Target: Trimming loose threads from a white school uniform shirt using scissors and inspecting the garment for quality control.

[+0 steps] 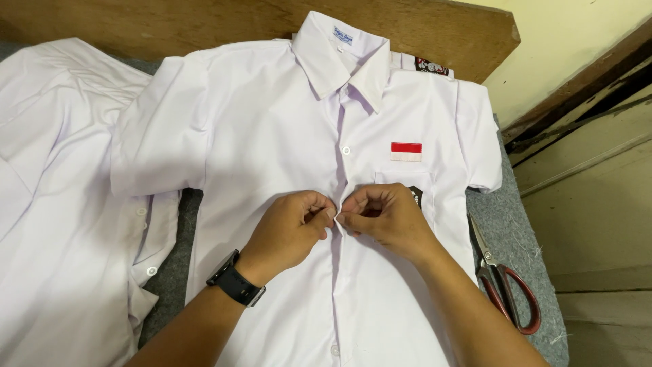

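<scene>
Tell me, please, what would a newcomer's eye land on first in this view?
Most likely the white shirt spread flat in the middle, with the left hand and right hand pinching its front placket together at chest height. Next, the red-and-white patch above the pocket, and the red-handled scissors on the grey mat at the right.

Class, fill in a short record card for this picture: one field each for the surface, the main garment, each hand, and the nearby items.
Surface: grey felt mat
Garment: white short-sleeved shirt, laid flat, collar up
Left hand: pinching the shirt's front placket
Right hand: pinching the placket opposite
Wrist: black watch on left arm
Nearby: red-handled scissors at right; second white shirt at left
</scene>
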